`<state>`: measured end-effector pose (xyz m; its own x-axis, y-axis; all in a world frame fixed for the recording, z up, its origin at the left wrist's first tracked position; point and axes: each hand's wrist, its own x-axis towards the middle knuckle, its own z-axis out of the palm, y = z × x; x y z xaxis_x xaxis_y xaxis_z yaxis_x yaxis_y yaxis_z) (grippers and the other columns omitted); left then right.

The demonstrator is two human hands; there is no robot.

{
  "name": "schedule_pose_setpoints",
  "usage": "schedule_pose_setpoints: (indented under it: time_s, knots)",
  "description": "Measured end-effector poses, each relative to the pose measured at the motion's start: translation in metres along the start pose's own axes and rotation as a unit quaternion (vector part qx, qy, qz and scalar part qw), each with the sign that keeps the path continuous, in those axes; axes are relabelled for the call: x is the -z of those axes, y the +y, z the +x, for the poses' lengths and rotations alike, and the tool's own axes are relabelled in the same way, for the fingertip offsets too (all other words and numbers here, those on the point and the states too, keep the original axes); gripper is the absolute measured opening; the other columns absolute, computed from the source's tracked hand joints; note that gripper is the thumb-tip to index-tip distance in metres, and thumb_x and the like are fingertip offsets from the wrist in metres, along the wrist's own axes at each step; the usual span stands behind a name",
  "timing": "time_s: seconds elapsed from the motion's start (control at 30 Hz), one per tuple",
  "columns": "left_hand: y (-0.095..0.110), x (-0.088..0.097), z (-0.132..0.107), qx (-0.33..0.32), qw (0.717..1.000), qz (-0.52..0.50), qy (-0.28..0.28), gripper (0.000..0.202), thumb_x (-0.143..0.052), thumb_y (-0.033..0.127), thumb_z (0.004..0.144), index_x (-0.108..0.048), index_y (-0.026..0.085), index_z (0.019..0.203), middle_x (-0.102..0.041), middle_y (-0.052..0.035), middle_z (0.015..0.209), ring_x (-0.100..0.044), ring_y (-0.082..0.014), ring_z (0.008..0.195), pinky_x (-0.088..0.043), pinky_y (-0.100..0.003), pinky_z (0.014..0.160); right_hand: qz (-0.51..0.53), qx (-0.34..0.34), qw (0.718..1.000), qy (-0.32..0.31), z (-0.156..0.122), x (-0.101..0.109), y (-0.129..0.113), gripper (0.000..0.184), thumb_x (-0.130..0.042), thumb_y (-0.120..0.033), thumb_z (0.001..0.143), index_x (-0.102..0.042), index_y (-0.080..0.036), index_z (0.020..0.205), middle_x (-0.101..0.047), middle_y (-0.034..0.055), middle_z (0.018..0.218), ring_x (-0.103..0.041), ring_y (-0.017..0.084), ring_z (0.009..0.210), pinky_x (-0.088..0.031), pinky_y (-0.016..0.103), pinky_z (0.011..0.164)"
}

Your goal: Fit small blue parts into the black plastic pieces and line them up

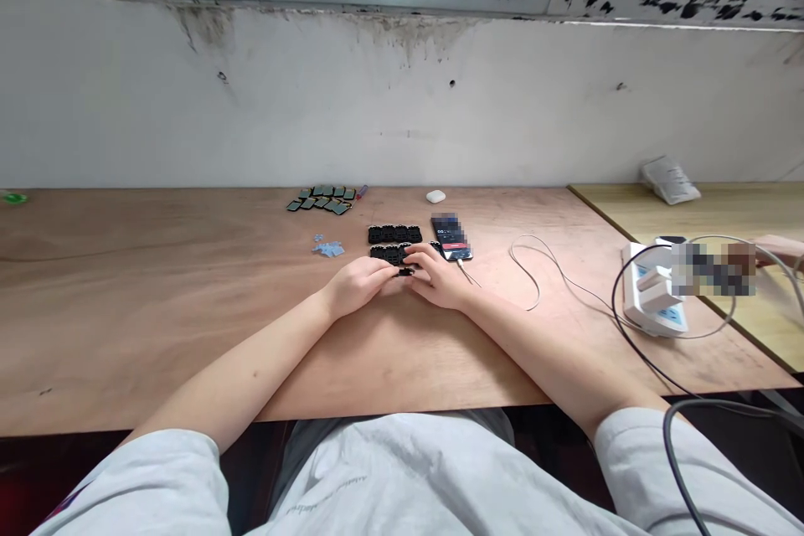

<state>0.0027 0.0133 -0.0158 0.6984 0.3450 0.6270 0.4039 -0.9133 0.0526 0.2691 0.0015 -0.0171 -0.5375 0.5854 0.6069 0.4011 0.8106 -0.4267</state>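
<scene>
Between the fingertips of my left hand and my right hand is a small black part, just above the table; both hands are closed on it. Its kind is too small to make out. Right behind it lies a row of black plastic pieces, partly covered by my right fingers. A second row of similar black pieces sits farther back. To the left is a little heap of light blue bits. Several dark green, screen-like modules lie at the back left.
Right of the hands a phone lies with a white cable plugged in. A white earbud case rests near the wall. At the right are a power strip, black cables, a plastic bag and part of another person's arm.
</scene>
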Motion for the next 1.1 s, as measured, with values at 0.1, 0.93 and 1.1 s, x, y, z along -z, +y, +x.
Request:
schedule_pose_setpoints:
  time_s: [0.1, 0.93, 1.1]
  knots:
    - [-0.013, 0.003, -0.004, 0.079, 0.996, 0.009, 0.043, 0.033, -0.049, 0.030, 0.107, -0.066, 0.023, 0.134, -0.073, -0.0117, 0.116, -0.071, -0.0228, 0.108, -0.060, -0.038, 0.097, -0.032, -0.015, 0.999, 0.007, 0.000, 0.002, 0.007, 0.032, -0.061, -0.028, 0.100, -0.057, -0.024, 0.131, -0.053, 0.0161, 0.144, -0.056, 0.029, 0.134, -0.057, 0.049, 0.105]
    - [-0.060, 0.005, -0.012, 0.361, 0.917, 0.170, 0.006, 0.036, -0.044, 0.024, 0.099, -0.073, 0.016, 0.118, -0.070, -0.0160, 0.114, -0.062, -0.0332, 0.110, -0.050, -0.049, 0.100, -0.036, 0.014, 0.999, -0.029, -0.001, 0.002, 0.018, 0.012, -0.057, -0.019, 0.098, -0.067, -0.022, 0.105, -0.062, 0.0134, 0.131, -0.068, 0.018, 0.090, -0.059, 0.036, 0.085]
    - [-0.064, -0.007, 0.002, 0.368, 0.901, 0.217, -0.078, 0.036, -0.043, 0.027, 0.099, -0.074, 0.015, 0.114, -0.070, -0.0201, 0.115, -0.060, -0.0389, 0.111, -0.046, -0.055, 0.096, -0.034, 0.009, 0.999, -0.032, -0.001, 0.002, 0.019, 0.014, -0.055, -0.020, 0.099, -0.068, -0.022, 0.105, -0.061, 0.0135, 0.130, -0.068, 0.019, 0.095, -0.059, 0.036, 0.088]
